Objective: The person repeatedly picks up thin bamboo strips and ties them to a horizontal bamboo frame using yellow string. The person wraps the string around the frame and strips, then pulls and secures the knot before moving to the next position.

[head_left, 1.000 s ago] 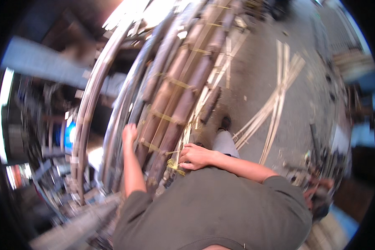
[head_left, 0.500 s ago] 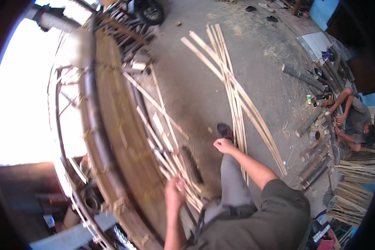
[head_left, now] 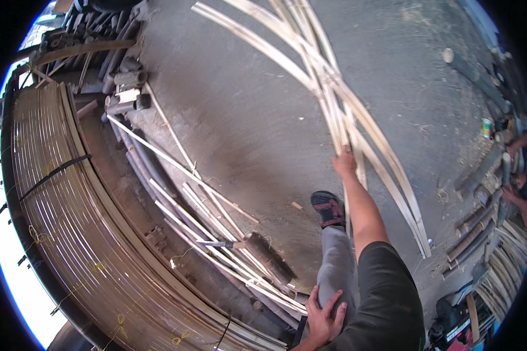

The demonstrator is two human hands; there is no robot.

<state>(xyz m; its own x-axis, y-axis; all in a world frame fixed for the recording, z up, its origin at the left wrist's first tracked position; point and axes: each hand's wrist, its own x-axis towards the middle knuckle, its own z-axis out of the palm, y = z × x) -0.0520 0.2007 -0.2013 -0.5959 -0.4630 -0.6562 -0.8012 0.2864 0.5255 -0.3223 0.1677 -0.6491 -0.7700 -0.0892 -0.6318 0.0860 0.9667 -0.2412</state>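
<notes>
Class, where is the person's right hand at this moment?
Right of centre in the head view, the right hand reaches out over the concrete floor to the pale bamboo strips, beyond the shoe.

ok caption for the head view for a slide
Right hand grips long split bamboo strips on the concrete floor; left hand rests on the person's grey-trousered thigh.

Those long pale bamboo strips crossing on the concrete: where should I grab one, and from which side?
Judging by how they lie, grip near the crossing point, where the right hand already meets the bamboo strips. Come from above and pinch across a strip's narrow width: they lie flat on the concrete floor, long, thin and probably whippy, so an end grip would likely let the rest sag.
</notes>
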